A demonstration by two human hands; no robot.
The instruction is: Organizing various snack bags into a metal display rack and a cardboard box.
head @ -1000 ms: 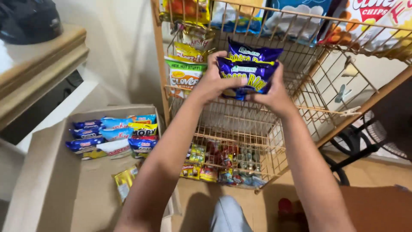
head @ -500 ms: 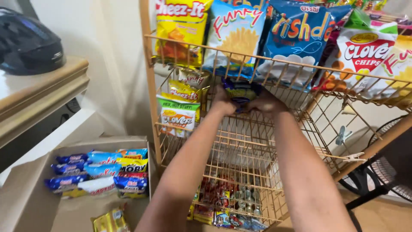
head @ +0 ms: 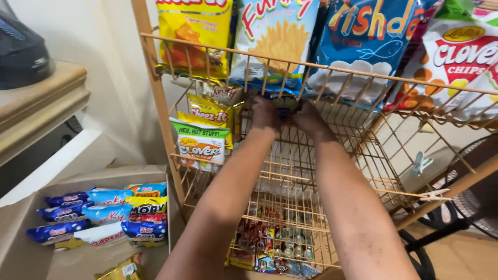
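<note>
Both my arms reach into the middle basket of an orange wire rack [head: 332,70]. My left hand [head: 265,115] and my right hand [head: 309,118] are closed together on a dark blue snack pack [head: 284,102], of which only a small part shows between them, deep under the upper basket. Just left of my left hand stand several small snack bags, one yellow [head: 207,110] and one white with a green top [head: 201,143].
The upper basket holds large chip bags, yellow [head: 194,31], white-blue [head: 275,39], blue [head: 365,39] and white-red [head: 459,57]. A cardboard box [head: 21,249] at lower left holds blue snack packs [head: 106,212]. The bottom basket has small sweets [head: 270,243]. A clothespin [head: 433,195] clips the rack's right side.
My hands carried the blue snack pack from in front of the rack deep into the middle basket. The view has moved closer and tilted up toward the rack.
</note>
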